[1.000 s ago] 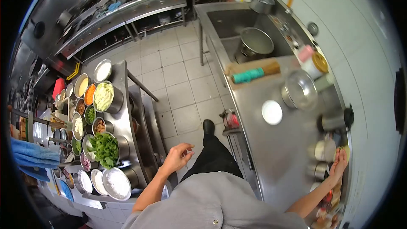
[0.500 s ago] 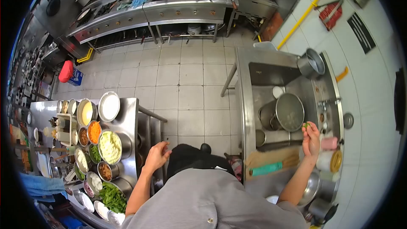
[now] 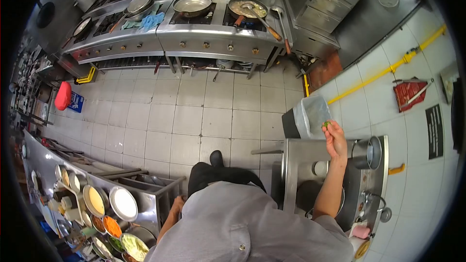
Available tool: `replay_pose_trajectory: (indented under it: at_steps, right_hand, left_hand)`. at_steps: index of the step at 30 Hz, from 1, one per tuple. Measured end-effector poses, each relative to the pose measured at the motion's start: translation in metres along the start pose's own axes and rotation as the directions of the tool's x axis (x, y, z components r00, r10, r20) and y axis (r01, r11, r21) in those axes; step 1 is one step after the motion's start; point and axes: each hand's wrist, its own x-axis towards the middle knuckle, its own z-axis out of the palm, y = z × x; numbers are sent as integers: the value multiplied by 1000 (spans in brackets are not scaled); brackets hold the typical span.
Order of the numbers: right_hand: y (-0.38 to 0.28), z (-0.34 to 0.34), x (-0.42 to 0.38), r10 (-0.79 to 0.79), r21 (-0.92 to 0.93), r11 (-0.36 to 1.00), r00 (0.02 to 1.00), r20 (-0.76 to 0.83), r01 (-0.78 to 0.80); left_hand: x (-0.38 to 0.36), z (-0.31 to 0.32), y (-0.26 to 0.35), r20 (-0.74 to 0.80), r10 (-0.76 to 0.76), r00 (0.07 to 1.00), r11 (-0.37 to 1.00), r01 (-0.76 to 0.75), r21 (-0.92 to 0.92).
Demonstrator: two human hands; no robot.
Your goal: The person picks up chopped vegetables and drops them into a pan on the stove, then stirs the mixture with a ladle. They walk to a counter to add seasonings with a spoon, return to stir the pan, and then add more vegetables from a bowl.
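Observation:
My right hand (image 3: 336, 141) is raised with its fingers pinched on a small bit of green herbs (image 3: 326, 124). It is close to the front of a bin (image 3: 310, 114) lined with a clear plastic bag, above the near end of the steel sink (image 3: 286, 174). Down by my left side, my left hand (image 3: 178, 205) is beside the corner of the steel prep table (image 3: 149, 206); its fingers are mostly hidden. Bowls on that table hold shredded orange vegetable (image 3: 111, 226), a pale chopped food (image 3: 135, 246) and a yellow liquid (image 3: 96, 201).
Ahead, a steel stove (image 3: 218, 43) carries a pan (image 3: 193, 5) and another pan of food (image 3: 247, 8) with a ladle in it. A metal pot (image 3: 366, 154) stands at the sink's far corner. A yellow pipe (image 3: 374, 82) runs along the tiled wall.
I have moved forward towards the stove. My right hand has gone from over the sink to near the bin, still holding the herbs. My left hand has dropped to my side.

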Motion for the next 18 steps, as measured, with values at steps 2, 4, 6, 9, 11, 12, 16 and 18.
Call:
replay_pose_trajectory:
  at_steps: [2,4,6,9,11,12,16,18]
  right_hand:
    - [-10,18,60,-15,-30,999,1000,28,16]
    - [-23,45,122,-38,-39,998,998,59,40]
    - [-41,82,187,-56,-113,991,993,102,67]
    - [-64,134,296,-95,-217,965,968,233,147]
    - [-76,174,374,-112,-264,945,947,302,196]
    - [-77,194,412,-116,-283,935,938,325,214]
    - [-54,262,581,-151,-390,862,899,411,323]
    - [-13,280,673,-139,-490,791,887,440,367]
  left_hand:
    - [26,-43,57,-50,107,993,994,-107,-13]
    - [76,-71,80,13,115,993,811,-87,-578]
    - [96,-109,128,-114,107,988,771,-155,-618]
    - [105,-146,182,-257,31,966,773,-186,-606]
    - [117,-153,203,-315,-39,948,759,-177,-626]
    - [121,-150,209,-321,-66,945,733,-172,-658]
    - [123,-109,225,-301,-222,928,641,-94,-762]
    - [123,-71,236,-238,-327,914,513,-40,-858]
